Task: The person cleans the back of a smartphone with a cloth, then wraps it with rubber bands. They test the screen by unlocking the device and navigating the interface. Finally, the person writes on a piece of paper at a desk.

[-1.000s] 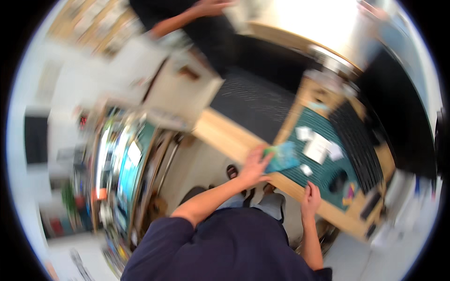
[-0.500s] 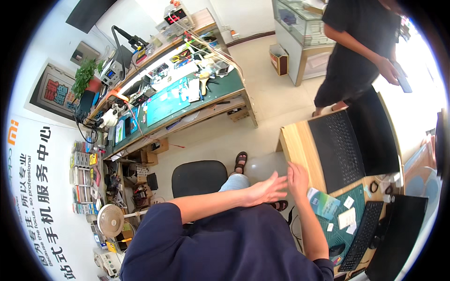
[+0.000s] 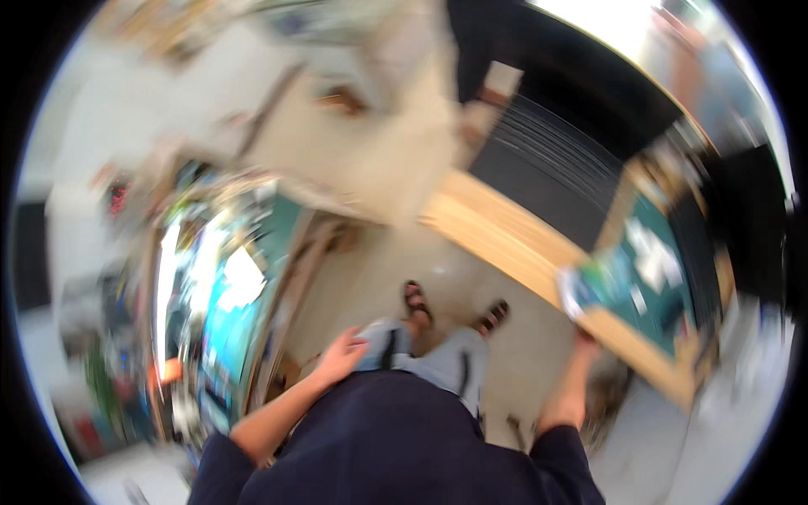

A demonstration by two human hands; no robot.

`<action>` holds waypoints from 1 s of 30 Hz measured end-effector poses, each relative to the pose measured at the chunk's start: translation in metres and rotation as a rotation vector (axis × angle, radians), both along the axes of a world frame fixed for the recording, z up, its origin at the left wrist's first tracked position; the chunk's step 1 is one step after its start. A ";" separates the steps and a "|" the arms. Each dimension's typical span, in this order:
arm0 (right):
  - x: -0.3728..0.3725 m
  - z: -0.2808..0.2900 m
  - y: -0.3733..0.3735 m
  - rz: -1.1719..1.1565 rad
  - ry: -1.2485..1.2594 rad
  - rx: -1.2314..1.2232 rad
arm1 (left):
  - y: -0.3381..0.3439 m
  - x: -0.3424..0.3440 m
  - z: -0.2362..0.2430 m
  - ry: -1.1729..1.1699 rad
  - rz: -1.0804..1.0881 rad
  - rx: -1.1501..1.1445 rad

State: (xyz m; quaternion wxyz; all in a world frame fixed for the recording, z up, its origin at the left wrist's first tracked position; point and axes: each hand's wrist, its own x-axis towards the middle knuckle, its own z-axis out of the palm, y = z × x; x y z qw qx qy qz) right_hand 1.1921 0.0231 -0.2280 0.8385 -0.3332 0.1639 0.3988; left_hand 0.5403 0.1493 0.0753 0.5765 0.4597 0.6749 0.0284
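My left hand [image 3: 341,353] hangs beside my left thigh, over the light blue jeans [image 3: 459,358]; it looks loosely open, with nothing visible in it, though motion softens its outline. My right hand [image 3: 582,343] is at the near edge of the wooden desk [image 3: 505,240]. Its fingers are smeared and partly lost against that edge, so I cannot tell whether it grips anything. Just above it, a blue-green booklet [image 3: 602,286] lies at the desk's edge. Further in are a green cutting mat [image 3: 661,311] and white paper pieces [image 3: 655,257].
A cluttered workbench [image 3: 290,244] with a bright blue mat [image 3: 223,316] stands at left. On the desk are a dark keyboard panel [image 3: 547,168], another keyboard [image 3: 694,252] and a black monitor [image 3: 749,202]. Beyond the desk stands another person, mostly blurred. My sandalled feet are on the pale floor [image 3: 370,278].
My view has swung right. My hands, close together before, have parted: the left has dropped beside my thigh, the right is lower at the desk edge. Both feet now show fully.
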 end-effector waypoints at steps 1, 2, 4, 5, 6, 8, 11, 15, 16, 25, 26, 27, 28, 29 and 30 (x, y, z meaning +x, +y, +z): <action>-0.011 0.002 0.010 -0.038 -0.084 0.026 | -0.002 0.001 0.002 -0.056 0.054 -0.005; -0.013 0.001 0.015 -0.067 -0.218 -0.034 | 0.001 0.003 0.006 -0.082 0.050 -0.037; -0.026 0.001 0.013 -0.283 0.036 -0.204 | 0.018 0.008 0.002 -0.150 0.039 -0.060; -0.045 0.026 0.030 -0.258 0.112 -0.256 | 0.016 0.016 -0.001 -0.132 0.019 -0.075; -0.058 0.028 0.019 -0.229 0.015 -0.216 | 0.022 0.023 -0.004 -0.116 -0.024 -0.109; -0.073 0.026 -0.010 -0.290 0.139 -0.266 | 0.033 0.045 0.000 -0.104 -0.101 -0.150; -0.099 0.047 -0.042 -0.246 0.264 -0.420 | 0.040 0.088 -0.002 -0.119 -0.217 -0.154; -0.136 0.070 -0.082 0.060 0.197 -0.676 | 0.039 0.165 0.008 -0.109 -0.333 -0.154; -0.143 0.091 -0.089 0.262 0.101 -0.806 | 0.037 0.179 0.011 -0.116 -0.371 -0.154; -0.030 0.211 -0.048 0.917 -1.678 -1.260 | 0.031 0.248 0.003 -0.145 -0.520 -0.110; -0.020 0.184 -0.048 1.065 -1.734 -1.347 | 0.033 0.256 0.007 -0.143 -0.542 -0.094; -0.017 0.174 -0.041 1.266 -1.730 -1.394 | 0.035 0.262 0.010 -0.142 -0.558 -0.077; -0.015 0.172 -0.032 1.463 -1.724 -1.438 | 0.035 0.267 0.012 -0.134 -0.573 -0.047; -0.012 0.170 -0.025 1.663 -1.706 -1.480 | 0.036 0.272 0.015 -0.125 -0.589 -0.018; -0.009 0.169 -0.020 1.683 -1.717 -1.473 | 0.038 0.278 0.017 -0.116 -0.607 0.012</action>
